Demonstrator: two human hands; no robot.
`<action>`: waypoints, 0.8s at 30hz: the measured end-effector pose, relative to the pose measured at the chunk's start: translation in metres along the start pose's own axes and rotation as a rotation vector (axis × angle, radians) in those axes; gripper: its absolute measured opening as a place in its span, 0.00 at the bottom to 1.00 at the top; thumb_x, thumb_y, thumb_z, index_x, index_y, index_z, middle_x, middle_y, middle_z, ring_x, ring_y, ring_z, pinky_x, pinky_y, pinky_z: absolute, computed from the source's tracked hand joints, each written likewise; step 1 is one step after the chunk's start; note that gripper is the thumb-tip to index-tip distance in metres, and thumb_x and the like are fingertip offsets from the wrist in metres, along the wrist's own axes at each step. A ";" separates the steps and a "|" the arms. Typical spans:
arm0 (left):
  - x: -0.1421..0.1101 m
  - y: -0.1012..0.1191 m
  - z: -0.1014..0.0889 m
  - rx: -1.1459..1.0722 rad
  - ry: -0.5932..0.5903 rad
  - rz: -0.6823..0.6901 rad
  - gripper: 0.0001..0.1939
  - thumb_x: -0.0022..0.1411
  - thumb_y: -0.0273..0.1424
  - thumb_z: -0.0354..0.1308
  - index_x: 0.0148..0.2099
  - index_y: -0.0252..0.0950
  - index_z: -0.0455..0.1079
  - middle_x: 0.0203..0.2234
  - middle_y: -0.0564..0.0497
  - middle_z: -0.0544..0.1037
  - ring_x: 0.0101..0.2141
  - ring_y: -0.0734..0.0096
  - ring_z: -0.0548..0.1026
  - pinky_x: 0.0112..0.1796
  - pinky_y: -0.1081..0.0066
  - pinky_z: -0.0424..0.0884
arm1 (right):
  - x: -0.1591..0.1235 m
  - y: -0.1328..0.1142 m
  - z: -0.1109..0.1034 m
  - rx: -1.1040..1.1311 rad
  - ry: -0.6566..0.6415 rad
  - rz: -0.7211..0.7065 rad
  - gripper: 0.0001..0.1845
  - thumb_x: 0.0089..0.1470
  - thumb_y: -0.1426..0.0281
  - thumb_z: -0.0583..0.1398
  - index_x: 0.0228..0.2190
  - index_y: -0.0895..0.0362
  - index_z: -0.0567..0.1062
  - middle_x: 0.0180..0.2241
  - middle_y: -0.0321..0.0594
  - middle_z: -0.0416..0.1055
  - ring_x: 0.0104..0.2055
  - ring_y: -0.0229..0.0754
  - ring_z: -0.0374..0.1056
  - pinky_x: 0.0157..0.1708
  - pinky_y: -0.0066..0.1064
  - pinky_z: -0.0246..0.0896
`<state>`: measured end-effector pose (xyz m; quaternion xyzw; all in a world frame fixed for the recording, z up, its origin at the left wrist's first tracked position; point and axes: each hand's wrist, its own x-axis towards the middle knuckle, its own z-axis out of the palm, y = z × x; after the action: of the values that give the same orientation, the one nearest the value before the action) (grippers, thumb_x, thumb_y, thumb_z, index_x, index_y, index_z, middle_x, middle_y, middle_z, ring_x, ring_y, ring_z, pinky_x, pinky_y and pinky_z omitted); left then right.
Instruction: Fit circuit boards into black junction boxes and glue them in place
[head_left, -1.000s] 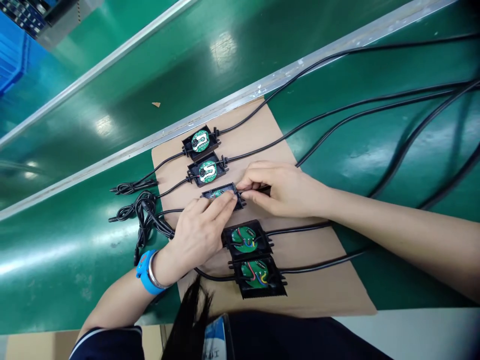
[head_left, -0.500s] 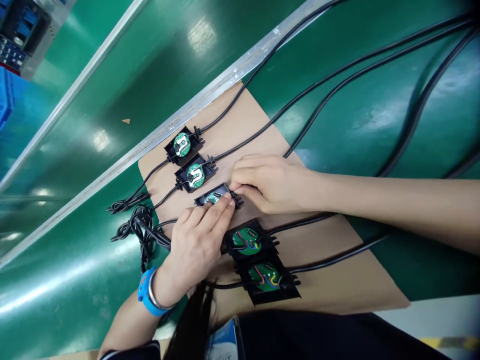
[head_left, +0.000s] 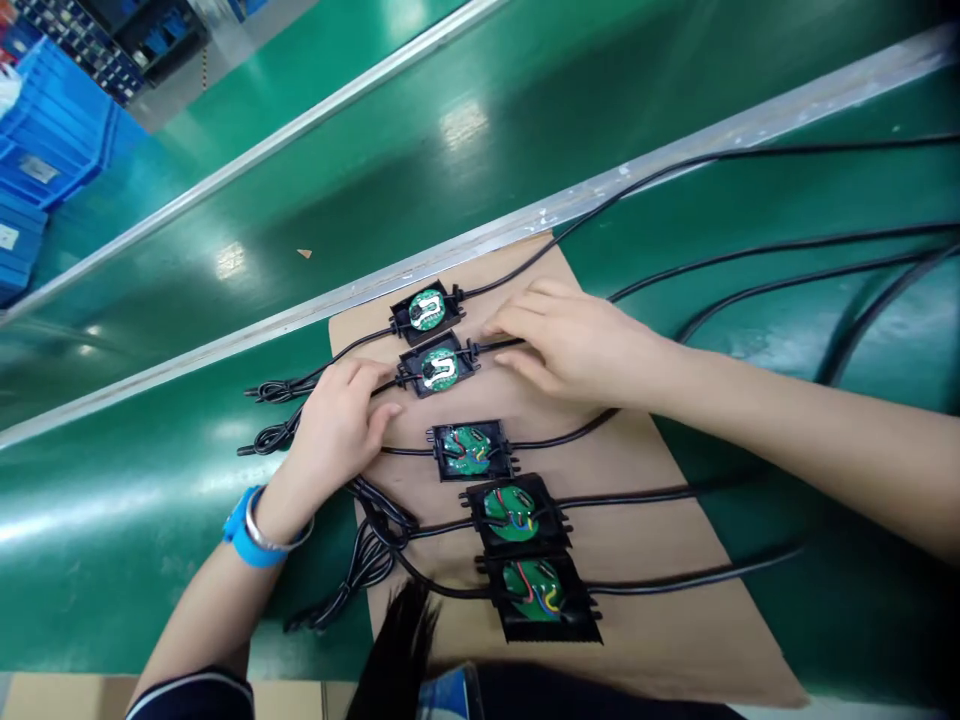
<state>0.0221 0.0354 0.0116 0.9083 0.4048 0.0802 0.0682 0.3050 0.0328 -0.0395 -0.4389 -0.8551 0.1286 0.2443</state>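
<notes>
Five open black housings with round green circuit boards lie in a row on a brown cardboard sheet [head_left: 660, 620], each on a black cable. My left hand [head_left: 337, 425], fingers curled, pinches the cable just left of the second housing [head_left: 439, 367]. On that housing's right side, my right hand [head_left: 570, 340] pinches the same cable with its fingertips. The first housing [head_left: 426, 310] lies just beyond them. The third housing [head_left: 469, 450] lies free below my hands, coloured wires showing, as do the fourth [head_left: 511, 512] and fifth [head_left: 541, 592].
The sheet lies on a green bench beside a metal rail [head_left: 225, 330] and a green conveyor belt. Long black cables [head_left: 787, 245] run off to the right. Coiled cable ends [head_left: 367, 560] bunch at the sheet's left edge. Blue crates [head_left: 45, 170] stand far left.
Both hands have let go of the third housing, which now lies flat with its wired side up, and have moved up to the second housing's cable. The view has shifted.
</notes>
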 end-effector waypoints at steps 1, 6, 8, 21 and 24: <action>0.003 -0.008 0.005 0.008 -0.026 -0.034 0.10 0.63 0.27 0.62 0.46 0.32 0.70 0.42 0.43 0.77 0.46 0.59 0.74 0.48 0.58 0.73 | 0.005 0.005 0.005 0.001 0.006 -0.008 0.12 0.61 0.69 0.55 0.40 0.63 0.75 0.38 0.50 0.74 0.44 0.51 0.67 0.47 0.43 0.64; 0.007 -0.014 0.009 -0.125 -0.092 -0.189 0.02 0.66 0.25 0.54 0.40 0.35 0.68 0.33 0.51 0.76 0.34 0.68 0.74 0.37 0.68 0.71 | 0.007 0.003 0.004 0.096 0.103 -0.052 0.09 0.63 0.70 0.53 0.42 0.58 0.72 0.35 0.42 0.74 0.37 0.42 0.71 0.38 0.33 0.68; 0.004 -0.008 0.001 -0.235 -0.110 -0.238 0.04 0.68 0.27 0.51 0.40 0.37 0.67 0.29 0.54 0.75 0.30 0.71 0.73 0.33 0.72 0.67 | 0.004 -0.007 -0.009 0.078 0.138 -0.119 0.10 0.65 0.72 0.52 0.44 0.57 0.71 0.38 0.42 0.76 0.39 0.42 0.72 0.38 0.32 0.68; 0.012 0.001 -0.003 -0.162 -0.224 -0.195 0.15 0.70 0.32 0.45 0.35 0.35 0.71 0.27 0.50 0.77 0.28 0.67 0.73 0.30 0.68 0.61 | 0.057 -0.024 -0.046 -0.021 -0.363 -0.122 0.16 0.63 0.72 0.49 0.32 0.59 0.75 0.30 0.42 0.74 0.30 0.40 0.66 0.31 0.32 0.56; 0.015 0.002 -0.001 -0.126 -0.233 -0.163 0.15 0.69 0.31 0.46 0.35 0.35 0.72 0.27 0.50 0.78 0.28 0.65 0.74 0.29 0.68 0.62 | 0.066 -0.020 -0.044 -0.067 -0.442 -0.103 0.15 0.62 0.72 0.50 0.30 0.59 0.75 0.28 0.41 0.73 0.28 0.39 0.65 0.30 0.31 0.52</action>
<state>0.0332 0.0448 0.0148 0.8694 0.4609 -0.0063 0.1778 0.2816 0.0754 0.0264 -0.3638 -0.9128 0.1806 0.0426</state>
